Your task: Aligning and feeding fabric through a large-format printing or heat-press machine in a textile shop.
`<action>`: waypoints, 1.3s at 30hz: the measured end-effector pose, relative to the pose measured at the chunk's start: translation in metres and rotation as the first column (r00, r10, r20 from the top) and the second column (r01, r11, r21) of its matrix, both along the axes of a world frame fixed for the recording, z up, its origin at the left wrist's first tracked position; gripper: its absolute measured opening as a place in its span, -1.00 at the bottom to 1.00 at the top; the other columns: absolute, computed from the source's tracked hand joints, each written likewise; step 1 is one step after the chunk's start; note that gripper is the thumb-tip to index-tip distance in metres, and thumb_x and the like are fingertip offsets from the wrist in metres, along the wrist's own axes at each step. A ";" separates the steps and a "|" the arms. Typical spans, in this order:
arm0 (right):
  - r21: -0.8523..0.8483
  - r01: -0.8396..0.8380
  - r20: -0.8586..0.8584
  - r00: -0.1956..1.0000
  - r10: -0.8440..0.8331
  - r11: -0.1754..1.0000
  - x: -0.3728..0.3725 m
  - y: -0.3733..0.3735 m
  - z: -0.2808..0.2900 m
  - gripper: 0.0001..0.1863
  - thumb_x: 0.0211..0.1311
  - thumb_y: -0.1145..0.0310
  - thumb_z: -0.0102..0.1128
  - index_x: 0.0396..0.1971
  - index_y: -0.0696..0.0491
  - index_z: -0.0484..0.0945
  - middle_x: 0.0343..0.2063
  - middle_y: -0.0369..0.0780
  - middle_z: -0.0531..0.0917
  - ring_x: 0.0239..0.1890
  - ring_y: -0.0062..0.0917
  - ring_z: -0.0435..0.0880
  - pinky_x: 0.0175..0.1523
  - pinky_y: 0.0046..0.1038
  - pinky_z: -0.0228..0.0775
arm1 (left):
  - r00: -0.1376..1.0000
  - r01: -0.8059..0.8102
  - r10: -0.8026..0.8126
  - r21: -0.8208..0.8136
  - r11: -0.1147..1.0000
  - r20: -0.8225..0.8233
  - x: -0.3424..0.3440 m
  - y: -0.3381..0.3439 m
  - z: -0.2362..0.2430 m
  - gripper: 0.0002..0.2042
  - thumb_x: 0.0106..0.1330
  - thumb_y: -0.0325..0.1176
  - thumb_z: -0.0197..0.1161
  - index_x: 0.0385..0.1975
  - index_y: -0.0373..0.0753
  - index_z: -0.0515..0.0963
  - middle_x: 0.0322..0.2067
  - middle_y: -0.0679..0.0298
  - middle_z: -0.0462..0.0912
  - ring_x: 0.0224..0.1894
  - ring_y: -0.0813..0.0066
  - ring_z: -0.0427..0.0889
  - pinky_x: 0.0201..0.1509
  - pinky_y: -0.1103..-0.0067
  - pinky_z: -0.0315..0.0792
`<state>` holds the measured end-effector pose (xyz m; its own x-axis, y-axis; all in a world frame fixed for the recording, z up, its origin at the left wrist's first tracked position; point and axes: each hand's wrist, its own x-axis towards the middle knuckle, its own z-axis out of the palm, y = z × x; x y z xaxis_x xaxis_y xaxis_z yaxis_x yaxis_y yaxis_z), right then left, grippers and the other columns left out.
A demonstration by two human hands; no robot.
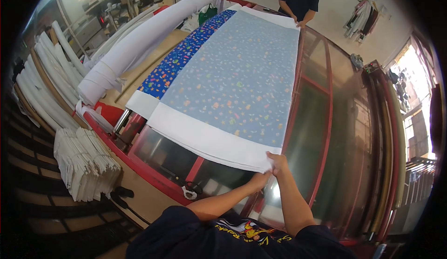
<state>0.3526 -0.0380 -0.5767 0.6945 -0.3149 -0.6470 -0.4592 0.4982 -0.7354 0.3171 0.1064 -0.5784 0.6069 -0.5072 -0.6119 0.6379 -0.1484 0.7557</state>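
Note:
A long pale blue sheet (233, 73) with small colourful motifs and a wide white border lies across the table. A strip of darker blue patterned fabric (179, 56) shows along its left side. My right hand (279, 164) is closed on the sheet's near right corner, thumb on top. Just below and left of it, my left hand (260, 181) is closed at the same corner, its fingertips partly hidden by the white edge. At the far end, a co-worker's hands (301, 24) hold the sheet's far right corner.
The table (326, 119) has a red frame and glossy see-through panels. A thick white roll (139, 45) lies to the left, beside more rolls (51, 73). Folded white bundles (86, 166) stand lower left. A person (298, 0) stands at the far end. Long rollers (386, 152) line the right.

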 end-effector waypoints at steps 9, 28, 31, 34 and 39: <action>-0.074 0.454 0.081 0.890 -0.448 0.888 -0.095 -0.146 0.008 -0.72 0.12 0.50 0.28 -0.18 0.30 0.52 -0.29 -0.09 0.64 -0.28 -0.28 0.68 -0.11 -0.24 0.56 | 0.177 -0.458 -0.555 0.567 0.685 0.813 0.122 0.146 0.045 -0.26 0.22 0.11 0.20 0.27 -0.30 0.28 0.29 -0.11 0.24 0.39 -0.14 0.07 0.43 0.05 -0.06; -0.909 0.369 0.386 0.569 0.726 0.194 0.133 0.020 0.408 -0.67 0.19 0.22 0.17 -0.23 0.19 0.64 -0.45 -0.26 0.57 -0.40 -0.53 0.52 -0.29 -0.44 0.40 | 0.719 0.320 -0.285 0.063 0.945 0.634 -0.013 -0.088 -0.016 -0.23 0.35 0.09 0.05 0.31 -0.47 0.10 0.32 -0.18 0.16 0.38 -0.05 0.13 0.45 0.30 0.01; -0.898 -0.333 0.166 0.353 0.921 0.289 0.183 0.153 0.356 -0.28 0.15 0.06 0.29 0.20 0.21 0.35 0.05 -0.03 0.53 -0.06 -0.25 0.58 0.09 -0.35 0.37 | 0.783 0.188 -0.241 0.151 0.971 0.574 -0.023 -0.095 -0.066 -0.37 0.44 0.04 -0.13 0.31 -0.36 0.17 0.32 -0.08 0.21 0.37 0.00 0.16 0.42 0.34 0.06; -0.949 -0.308 -0.149 0.271 0.951 -0.061 0.169 0.237 0.298 -0.12 0.14 0.17 0.29 0.35 0.19 0.02 0.13 0.13 0.43 0.19 -0.09 0.42 0.19 -0.21 0.34 | 0.840 -0.007 0.039 -0.061 0.998 0.541 -0.018 -0.076 -0.093 -0.33 0.42 0.07 -0.07 0.33 -0.35 0.17 0.38 0.01 0.13 0.41 0.14 0.12 0.42 0.38 0.06; -0.997 -0.035 0.043 0.467 0.883 0.067 0.101 0.171 0.206 -0.23 0.14 0.32 0.29 0.35 -0.01 0.16 0.28 -0.05 0.31 0.32 -0.13 0.27 0.37 -0.23 0.14 | 0.998 -0.023 0.053 -0.508 0.861 0.045 -0.014 -0.036 -0.076 -0.41 0.44 -0.08 -0.01 0.33 -0.35 0.16 0.22 0.11 0.37 0.25 0.37 0.31 0.30 0.49 0.21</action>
<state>0.4532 0.1327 -0.3709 0.9069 0.2921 0.3036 0.4180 -0.7138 -0.5618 0.3034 0.0707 -0.6541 0.6573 -0.7140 -0.2412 0.5901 0.2884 0.7541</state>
